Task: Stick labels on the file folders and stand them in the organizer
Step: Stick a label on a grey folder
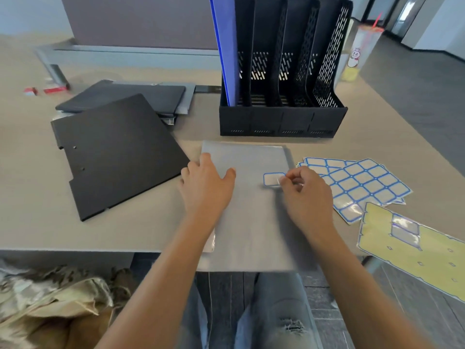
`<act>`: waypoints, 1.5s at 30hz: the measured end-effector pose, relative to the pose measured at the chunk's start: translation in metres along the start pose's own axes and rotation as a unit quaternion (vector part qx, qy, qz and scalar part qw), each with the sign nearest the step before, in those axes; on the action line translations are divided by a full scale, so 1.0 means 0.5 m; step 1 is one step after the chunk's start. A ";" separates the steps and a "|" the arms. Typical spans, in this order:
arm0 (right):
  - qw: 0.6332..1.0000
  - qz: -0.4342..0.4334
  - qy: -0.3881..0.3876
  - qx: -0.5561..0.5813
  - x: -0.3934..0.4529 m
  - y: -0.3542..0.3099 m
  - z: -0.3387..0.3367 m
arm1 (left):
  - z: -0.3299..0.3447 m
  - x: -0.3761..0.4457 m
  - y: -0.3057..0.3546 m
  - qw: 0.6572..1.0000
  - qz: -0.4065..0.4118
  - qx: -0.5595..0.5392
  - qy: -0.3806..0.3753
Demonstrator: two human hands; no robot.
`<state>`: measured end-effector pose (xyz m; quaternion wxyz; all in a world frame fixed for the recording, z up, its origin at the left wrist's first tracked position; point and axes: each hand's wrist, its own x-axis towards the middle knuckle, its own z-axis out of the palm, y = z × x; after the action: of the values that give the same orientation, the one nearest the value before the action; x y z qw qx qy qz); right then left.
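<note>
- Currently labelling: my left hand [206, 182], spread flat, pins the grey folder [249, 210] at the desk's near edge.
- My right hand [305, 190] pinches a blue-bordered label [272, 179] onto the folder's right side.
- Next, I judge: press it smooth, then stand the folder in the black organizer [281, 119] beside the blue folder [225, 46].

- Both forearms are bare to the frame's lower edge; no sleeve shows on either.
- The left hand [205, 183] and right hand [308, 195] carry no rings, watch or gloves.
- The legs wear light blue jeans [274, 311], faded at the thighs.
- A frayed rip [293, 324] with loose white threads crosses the right knee.
</note>
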<state>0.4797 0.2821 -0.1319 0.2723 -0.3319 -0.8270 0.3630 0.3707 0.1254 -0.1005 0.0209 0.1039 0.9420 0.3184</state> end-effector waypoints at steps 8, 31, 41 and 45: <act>0.998 -0.011 0.012 0.065 -0.014 0.003 0.008 | -0.016 0.006 0.002 0.985 0.002 -0.162 0.064; 0.947 -0.128 0.121 0.269 0.042 -0.206 -0.165 | -0.188 -0.062 0.069 0.887 0.185 -0.360 0.221; 0.919 -0.181 0.117 0.329 0.023 -0.235 -0.197 | -0.203 -0.078 0.095 0.876 0.193 -0.387 0.213; 0.910 -0.186 0.130 0.346 0.019 -0.246 -0.207 | -0.233 -0.078 0.133 0.870 0.230 -0.349 0.260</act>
<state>0.5023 0.2690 0.0271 0.5377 -0.1015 -0.6535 0.5230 0.4088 0.0994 0.0311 -0.2640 0.2172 0.6904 0.6376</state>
